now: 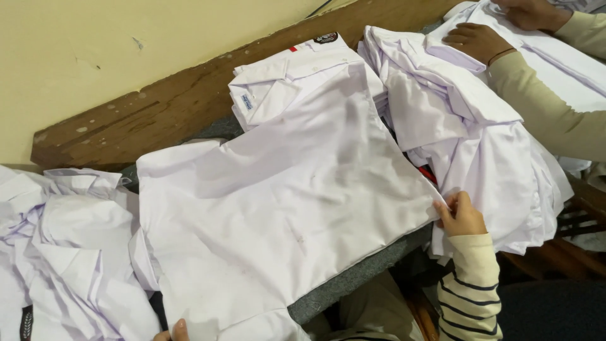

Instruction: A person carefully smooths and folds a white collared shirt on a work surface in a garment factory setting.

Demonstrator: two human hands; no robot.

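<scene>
Two hands spread a white shirt (278,208) flat on a grey surface (353,281).
The right hand (461,215) pinches its edge; the left hand (173,331) is mostly hidden, grip unclear.

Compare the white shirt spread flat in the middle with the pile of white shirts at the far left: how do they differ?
The spread shirt lies flat and smooth; the left pile is crumpled and heaped. The spread shirt is one garment held at two edges, by the right hand and the left hand; the left pile is several garments that no hand touches. Both are white fabric.
</scene>
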